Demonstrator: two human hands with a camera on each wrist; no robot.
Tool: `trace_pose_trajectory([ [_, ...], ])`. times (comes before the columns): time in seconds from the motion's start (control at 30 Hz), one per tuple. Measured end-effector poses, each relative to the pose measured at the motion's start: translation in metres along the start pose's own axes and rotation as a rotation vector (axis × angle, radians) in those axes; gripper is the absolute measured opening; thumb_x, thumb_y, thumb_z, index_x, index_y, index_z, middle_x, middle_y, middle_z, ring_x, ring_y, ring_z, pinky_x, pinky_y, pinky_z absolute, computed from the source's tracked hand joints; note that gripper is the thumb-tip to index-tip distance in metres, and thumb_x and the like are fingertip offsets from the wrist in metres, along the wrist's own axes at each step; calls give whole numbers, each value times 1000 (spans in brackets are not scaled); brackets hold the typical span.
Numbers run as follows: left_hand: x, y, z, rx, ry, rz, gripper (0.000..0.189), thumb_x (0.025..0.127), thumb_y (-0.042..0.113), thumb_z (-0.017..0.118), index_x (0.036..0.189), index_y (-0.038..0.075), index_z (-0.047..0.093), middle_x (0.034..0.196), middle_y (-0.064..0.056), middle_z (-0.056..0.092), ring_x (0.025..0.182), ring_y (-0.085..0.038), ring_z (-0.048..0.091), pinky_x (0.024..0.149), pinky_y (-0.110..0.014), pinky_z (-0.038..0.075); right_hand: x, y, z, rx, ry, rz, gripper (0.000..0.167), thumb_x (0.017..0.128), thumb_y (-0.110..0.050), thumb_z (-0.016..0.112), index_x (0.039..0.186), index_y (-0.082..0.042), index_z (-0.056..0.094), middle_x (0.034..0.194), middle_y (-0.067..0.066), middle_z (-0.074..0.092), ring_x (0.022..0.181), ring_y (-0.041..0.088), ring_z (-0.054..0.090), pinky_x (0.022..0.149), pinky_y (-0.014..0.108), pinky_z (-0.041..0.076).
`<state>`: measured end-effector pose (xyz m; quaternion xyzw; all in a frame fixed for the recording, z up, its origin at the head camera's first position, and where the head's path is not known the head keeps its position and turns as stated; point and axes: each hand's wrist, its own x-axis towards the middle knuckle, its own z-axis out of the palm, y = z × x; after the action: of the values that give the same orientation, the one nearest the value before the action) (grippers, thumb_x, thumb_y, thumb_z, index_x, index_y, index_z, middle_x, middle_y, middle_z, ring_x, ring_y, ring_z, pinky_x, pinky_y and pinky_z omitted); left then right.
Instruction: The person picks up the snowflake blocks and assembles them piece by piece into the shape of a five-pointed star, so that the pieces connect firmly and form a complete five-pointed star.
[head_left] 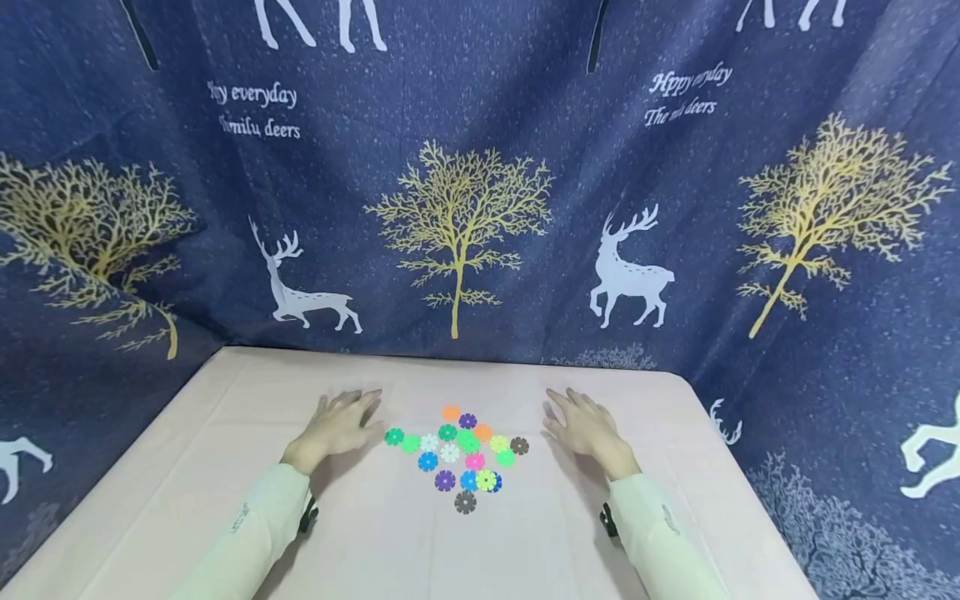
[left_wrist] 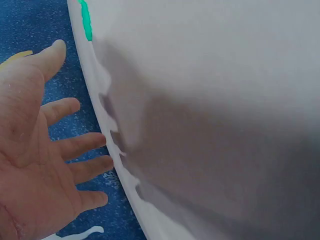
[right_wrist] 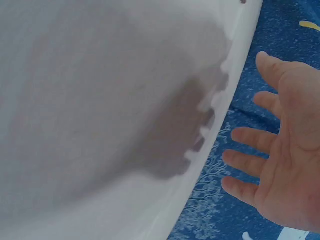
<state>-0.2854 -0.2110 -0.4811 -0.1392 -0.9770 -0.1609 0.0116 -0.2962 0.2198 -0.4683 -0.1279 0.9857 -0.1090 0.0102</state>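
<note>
Several flat, notched plastic discs lie in a loose cluster mid-table in the head view, among them an orange disc (head_left: 452, 412), a pink disc (head_left: 475, 461), a purple disc (head_left: 445, 481) and a grey disc (head_left: 465, 502). Left of the cluster, my left hand (head_left: 341, 427) has its fingers spread and holds nothing; a green disc (head_left: 394, 437) is nearest to it. On the other side my right hand (head_left: 583, 429) is likewise spread and bare, closest to a dark brown disc (head_left: 519, 446). Both wrist views show the palms with fingers extended, the left palm (left_wrist: 30, 145) and the right palm (right_wrist: 295, 150).
A pale pinkish cloth covers the table (head_left: 360, 533). Behind and around it hangs a dark blue curtain (head_left: 480, 100) printed with deer and golden trees. Some discs overlap, such as the yellow-green disc (head_left: 486, 480) over blue ones.
</note>
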Motion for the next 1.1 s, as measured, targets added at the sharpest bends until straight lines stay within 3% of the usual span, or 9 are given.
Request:
trace_pose_trajectory([
  [0.1,1,1,-2,-16,-6,27,61,97,40,61,147,6,47,144,-26,49,133,-49,43,107,-76,16,3,-5,-4,-4,10,-24,57,101,-38,56,151,-15,44,152,26,39,138,48,38,107,68,29],
  [0.2,4,1,-3,-48,-12,61,56,97,36,63,142,3,52,134,-23,59,126,-47,52,105,-70,31,5,-10,-6,2,27,-49,52,100,-36,59,147,-14,50,146,23,48,133,45,45,103,68,35],
  [0.33,6,5,-5,-101,-34,87,49,96,32,65,134,2,58,122,-21,66,115,-42,61,95,-61,46,6,-19,-7,22,61,-78,44,99,-31,63,139,-13,59,116,15,66,114,37,60,93,62,47],
  [0.43,6,9,-8,-134,-43,109,46,95,31,67,130,1,61,118,-22,67,110,-40,63,93,-59,48,7,-25,-7,18,86,-107,38,97,-26,67,131,-12,65,100,9,66,100,32,64,85,56,52],
  [0.67,5,16,-8,-210,-83,147,51,87,28,77,127,1,62,114,-18,69,107,-38,64,97,-58,45,10,-35,-1,47,69,-146,31,92,-24,73,120,-11,72,92,6,67,85,24,66,75,47,55],
  [0.73,5,17,-7,-223,-90,152,52,85,27,79,127,1,62,114,-18,69,108,-38,63,98,-59,45,10,-36,2,66,61,-154,28,90,-23,75,115,-11,73,93,6,68,86,24,66,74,45,55],
  [0.87,6,17,-4,-247,-86,155,53,83,23,81,127,1,62,113,-16,69,106,-36,64,97,-58,45,10,-38,7,127,31,-163,12,88,-22,77,88,-10,76,108,1,72,103,26,66,81,45,55],
  [0.97,7,17,-1,-267,-79,145,51,82,20,82,126,1,63,112,-14,69,104,-33,64,96,-55,47,10,-39,10,186,-1,-157,10,87,-21,78,88,-11,75,99,-2,73,96,22,66,80,41,54],
  [1.1,8,18,2,-293,-75,132,48,81,17,82,123,1,65,108,-12,70,98,-28,65,93,-50,50,8,-39,13,251,-34,-156,23,86,-19,79,108,-14,74,77,-6,66,75,12,60,74,37,52],
])
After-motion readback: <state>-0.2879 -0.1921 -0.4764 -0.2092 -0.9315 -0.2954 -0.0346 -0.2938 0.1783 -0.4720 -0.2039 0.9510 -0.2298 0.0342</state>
